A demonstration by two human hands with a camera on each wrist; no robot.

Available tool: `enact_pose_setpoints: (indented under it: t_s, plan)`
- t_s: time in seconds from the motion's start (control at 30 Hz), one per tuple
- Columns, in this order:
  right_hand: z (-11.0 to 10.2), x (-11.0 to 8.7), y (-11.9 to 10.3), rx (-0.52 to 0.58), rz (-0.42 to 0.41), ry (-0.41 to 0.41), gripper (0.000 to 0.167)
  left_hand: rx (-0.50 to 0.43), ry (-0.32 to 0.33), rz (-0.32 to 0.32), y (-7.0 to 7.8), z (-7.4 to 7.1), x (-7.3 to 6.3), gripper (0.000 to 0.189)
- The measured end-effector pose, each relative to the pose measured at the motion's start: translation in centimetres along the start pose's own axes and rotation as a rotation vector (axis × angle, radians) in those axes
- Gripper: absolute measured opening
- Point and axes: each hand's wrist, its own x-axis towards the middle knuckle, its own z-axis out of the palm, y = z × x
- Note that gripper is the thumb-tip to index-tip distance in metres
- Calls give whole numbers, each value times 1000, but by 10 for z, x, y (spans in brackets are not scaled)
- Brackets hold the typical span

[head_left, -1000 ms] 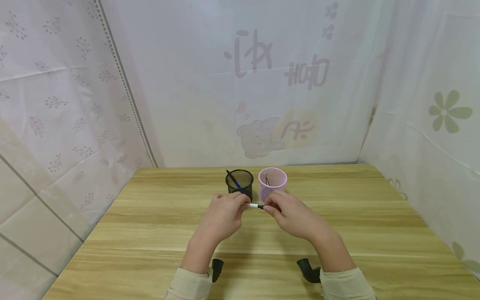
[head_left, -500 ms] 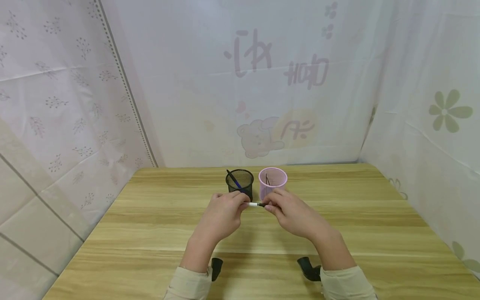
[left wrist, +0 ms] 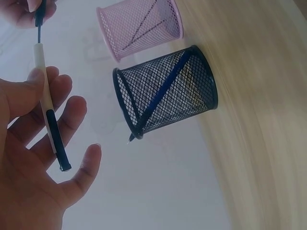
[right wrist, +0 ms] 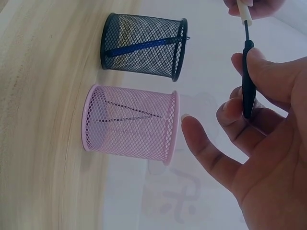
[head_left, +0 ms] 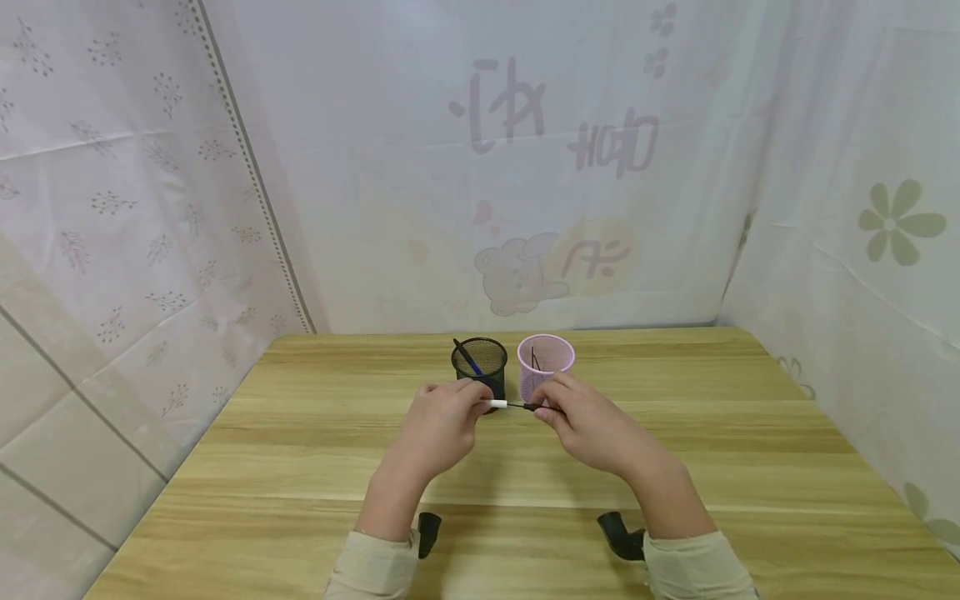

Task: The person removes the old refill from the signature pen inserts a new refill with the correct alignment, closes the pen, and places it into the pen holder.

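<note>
My left hand [head_left: 442, 425] holds the white barrel [left wrist: 39, 55] of a pen between thumb and fingers; the barrel's far end is black with a clip. My right hand [head_left: 592, 425] pinches the pen's black grip section [right wrist: 248, 79]. Between the two parts, a thin dark refill [right wrist: 247, 30] bridges the gap. Both hands are raised in front of two mesh pen cups. The black cup [head_left: 506, 360] is behind the left hand and has a blue pen [head_left: 471, 361] leaning in it. The pink cup [head_left: 573, 357], behind the right hand, contains thin dark sticks [left wrist: 146, 29].
A wood-grain table [head_left: 300, 467] reaches back to a pale printed curtain [head_left: 390, 208], with more fabric on both sides. Black curved pieces [head_left: 621, 537] sit at the wrists beside the cream sleeves [head_left: 693, 567].
The white barrel and black grip section have come apart, baring a length of refill between them. The left hand has shifted slightly left. The cups have stayed in place.
</note>
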Motion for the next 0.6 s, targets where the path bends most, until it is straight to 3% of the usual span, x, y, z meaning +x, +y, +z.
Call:
enact_pose_setpoints:
  t_s: [0.2, 0.6]
  plan:
    - [0, -1, 2, -4, -15, 11, 3, -16, -1, -17, -3, -1, -1, 9]
    - [-3, -2, 2, 21, 42, -23, 4, -38, 20, -37, -8, -4, -3, 10]
